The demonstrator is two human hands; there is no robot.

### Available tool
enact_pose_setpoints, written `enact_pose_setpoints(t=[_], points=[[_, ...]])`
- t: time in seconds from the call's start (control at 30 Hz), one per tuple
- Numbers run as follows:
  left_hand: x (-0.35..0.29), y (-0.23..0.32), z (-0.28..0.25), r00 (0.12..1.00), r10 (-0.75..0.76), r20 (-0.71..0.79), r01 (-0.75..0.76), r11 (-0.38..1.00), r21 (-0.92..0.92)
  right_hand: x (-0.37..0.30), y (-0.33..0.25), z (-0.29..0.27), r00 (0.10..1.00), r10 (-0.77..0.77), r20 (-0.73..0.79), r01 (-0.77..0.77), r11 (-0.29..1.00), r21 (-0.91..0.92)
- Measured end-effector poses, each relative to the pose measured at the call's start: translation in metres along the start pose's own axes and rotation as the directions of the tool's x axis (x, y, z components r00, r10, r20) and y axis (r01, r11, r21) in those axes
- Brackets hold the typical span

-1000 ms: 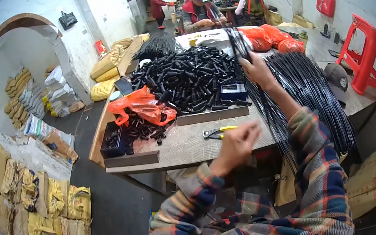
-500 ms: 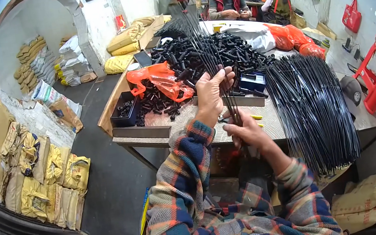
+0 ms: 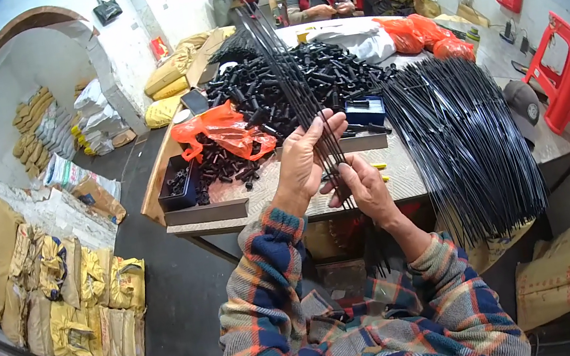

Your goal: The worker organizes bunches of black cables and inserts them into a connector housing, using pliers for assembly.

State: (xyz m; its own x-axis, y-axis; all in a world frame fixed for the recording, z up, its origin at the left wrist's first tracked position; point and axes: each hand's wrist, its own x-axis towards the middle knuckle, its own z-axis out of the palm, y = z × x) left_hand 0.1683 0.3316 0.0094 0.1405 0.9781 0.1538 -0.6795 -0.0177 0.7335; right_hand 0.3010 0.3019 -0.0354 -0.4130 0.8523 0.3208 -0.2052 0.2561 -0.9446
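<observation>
A thin bundle of long black rods point(image 3: 285, 76) slants up and away between my hands. My left hand point(image 3: 300, 165) holds the bundle around its middle, thumb in front and fingers behind it. Just below and to the right, my right hand point(image 3: 369, 194) pinches the same rods, with their lower ends hanging beneath it. Beyond the bundle lies a big heap of black tubular parts point(image 3: 236, 86) on the table point(image 3: 289, 205). To the right a thick stack of similar black rods point(image 3: 466, 145) overhangs the table's front edge.
An orange plastic bag point(image 3: 228, 138) and a dark blue box point(image 3: 179, 183) of small black parts lie at the left. A blue box point(image 3: 365, 113) stands behind my right hand. A red stool point(image 3: 566, 76) and a dark cap point(image 3: 522, 102) are at the right. Co-workers sit beyond.
My hands have come closer together on the rods, the right one sliding up nearer the left. The whole view has shifted, with the table now a little higher in the picture.
</observation>
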Motion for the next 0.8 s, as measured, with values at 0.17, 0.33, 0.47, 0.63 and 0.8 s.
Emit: enact_pose_setpoints(t=[0.17, 0.33, 0.47, 0.63, 0.8], points=[[-0.002, -0.006, -0.003, 0.999, 0.05, -0.019, -0.05, 0.999, -0.008, 0.002, 0.001, -0.003, 0.999, -0.008, -0.035, 0.009, 1.0, 0.009], [-0.003, -0.002, 0.006, 0.976, 0.174, -0.131, -0.163, 0.982, 0.092, 0.005, 0.0, -0.026, 0.952, 0.015, 0.305, 0.057, 0.972, -0.226], [-0.002, 0.002, -0.01, 0.951, 0.282, -0.129, -0.268, 0.956, 0.119, 0.035, 0.013, -0.151, 0.884, -0.343, -0.318, -0.146, 0.442, -0.885], [-0.005, -0.003, 0.009, 0.975, 0.18, -0.13, -0.178, 0.984, 0.031, 0.009, 0.015, -0.262, 0.654, -0.242, -0.716, -0.74, -0.008, -0.673], [-0.009, -0.007, 0.025, 0.996, 0.073, -0.06, -0.072, 0.997, 0.026, 0.01, 0.033, -0.281, 0.666, -0.281, -0.691, -0.736, -0.097, -0.67]])
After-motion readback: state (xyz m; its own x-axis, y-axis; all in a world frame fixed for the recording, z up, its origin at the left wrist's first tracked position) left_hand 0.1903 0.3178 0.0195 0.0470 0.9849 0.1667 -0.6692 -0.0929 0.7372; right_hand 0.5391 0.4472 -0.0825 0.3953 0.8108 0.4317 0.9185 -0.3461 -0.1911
